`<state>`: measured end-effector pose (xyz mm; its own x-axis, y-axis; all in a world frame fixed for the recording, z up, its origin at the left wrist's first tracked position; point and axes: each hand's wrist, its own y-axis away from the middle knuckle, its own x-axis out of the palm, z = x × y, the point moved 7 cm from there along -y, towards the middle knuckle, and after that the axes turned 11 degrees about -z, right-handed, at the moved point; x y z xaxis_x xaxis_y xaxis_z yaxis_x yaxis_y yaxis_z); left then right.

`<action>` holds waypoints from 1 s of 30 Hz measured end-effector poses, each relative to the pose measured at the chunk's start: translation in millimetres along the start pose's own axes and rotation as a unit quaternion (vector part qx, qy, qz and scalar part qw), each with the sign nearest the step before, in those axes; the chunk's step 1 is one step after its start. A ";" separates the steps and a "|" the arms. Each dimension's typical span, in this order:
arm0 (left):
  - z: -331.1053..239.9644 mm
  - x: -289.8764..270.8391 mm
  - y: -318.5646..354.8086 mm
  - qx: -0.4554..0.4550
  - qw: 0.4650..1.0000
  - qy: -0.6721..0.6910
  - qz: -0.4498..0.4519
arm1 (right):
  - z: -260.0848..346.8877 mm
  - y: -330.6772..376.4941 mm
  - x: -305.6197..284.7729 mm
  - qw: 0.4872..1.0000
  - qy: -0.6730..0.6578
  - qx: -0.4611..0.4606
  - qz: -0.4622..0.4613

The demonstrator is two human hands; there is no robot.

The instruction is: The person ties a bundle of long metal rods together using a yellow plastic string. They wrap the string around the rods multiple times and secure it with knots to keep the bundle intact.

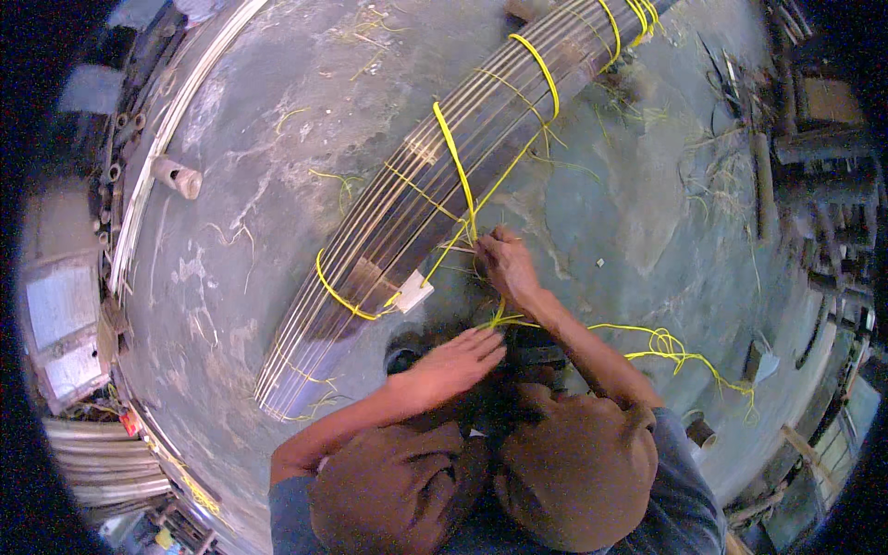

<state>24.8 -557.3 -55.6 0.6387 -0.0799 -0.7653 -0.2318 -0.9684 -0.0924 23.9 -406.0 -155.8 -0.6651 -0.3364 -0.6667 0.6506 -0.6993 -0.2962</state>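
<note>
Pinching yellow cord (481,199) at the bamboo bundle (407,213), right hand (507,264) closed; left hand (453,363) open, flat

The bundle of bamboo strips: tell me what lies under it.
The bundle of bamboo strips rests on the grey concrete floor. A pale block sticks out beneath its near edge. Whatever else supports it is hidden by the strips.

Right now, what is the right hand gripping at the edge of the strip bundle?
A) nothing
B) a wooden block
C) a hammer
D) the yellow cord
D: the right hand is closed on the yellow cord where it wraps the bundle of long strips; the left hand lies open below it.
</note>
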 end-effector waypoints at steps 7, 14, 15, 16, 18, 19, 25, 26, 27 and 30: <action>205.6 -174.1 7.6 -0.465 0.840 0.138 -0.241 | -16.7 7.1 97.2 0.962 -0.151 0.211 0.080; 307.5 -87.7 12.6 -0.536 0.779 0.324 -0.027 | -16.3 24.3 120.5 0.837 -0.379 0.380 0.110; 307.5 -81.9 12.7 -0.554 0.762 0.334 -0.017 | -4.1 18.1 116.4 0.815 -0.416 0.396 0.077; 307.3 -80.6 1.3 -0.557 0.757 0.341 -0.006 | -19.9 29.8 131.8 0.761 -0.455 0.433 0.162; 311.5 -75.5 0.4 -0.569 0.746 0.346 0.002 | -17.5 42.2 129.0 0.690 -0.508 0.484 0.176; 312.3 -74.6 1.7 -0.574 0.742 0.348 0.002 | -7.8 41.9 127.8 0.659 -0.528 0.502 0.185; 311.7 -74.2 -4.1 -0.582 0.736 0.346 -0.005 | 15.9 36.2 126.6 0.586 -0.568 0.541 0.203; 311.6 -73.8 -3.8 -0.584 0.735 0.345 -0.007 | 18.6 35.7 127.2 0.579 -0.570 0.545 0.206; 311.6 -74.1 -3.5 -0.585 0.734 0.346 -0.009 | 20.7 35.3 127.5 0.572 -0.573 0.549 0.208; 309.4 -76.7 -2.3 -0.588 0.732 0.344 -0.020 | 26.5 36.6 131.6 0.559 -0.577 0.557 0.210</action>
<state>-250.6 -475.9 -193.7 0.9399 0.2460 -0.2367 0.3297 -0.4747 0.8161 -49.6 -492.6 -236.3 -0.7518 -0.3509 0.5582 0.6332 -0.1482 0.7597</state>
